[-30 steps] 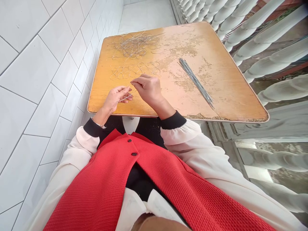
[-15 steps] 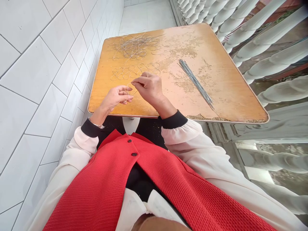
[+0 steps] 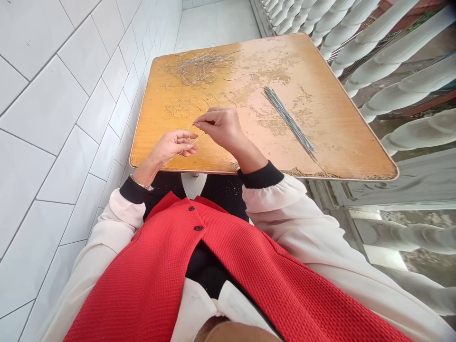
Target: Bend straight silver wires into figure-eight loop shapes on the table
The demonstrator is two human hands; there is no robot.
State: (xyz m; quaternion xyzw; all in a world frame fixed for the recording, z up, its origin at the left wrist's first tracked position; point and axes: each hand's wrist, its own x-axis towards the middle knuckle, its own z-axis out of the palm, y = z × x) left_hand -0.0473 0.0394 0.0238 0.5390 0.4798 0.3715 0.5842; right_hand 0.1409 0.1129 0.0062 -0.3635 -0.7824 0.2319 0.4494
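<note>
From the head view, a chipped orange wooden tabletop (image 3: 295,118) carries a tangled heap of silver wire (image 3: 199,69), a row of figure-eight wire loops (image 3: 199,107) and a straight bundle of grey metal rods (image 3: 289,122). Over the table, the right hand (image 3: 221,128) pinches a thin bent silver wire (image 3: 193,135); the half-curled, palm-up left hand (image 3: 173,148) lies just beside it, its grip unclear.

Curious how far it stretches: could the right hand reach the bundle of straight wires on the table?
Probably yes. The right hand is pinching a bent wire, but only the stained table top lies between it and the bundle.
</note>
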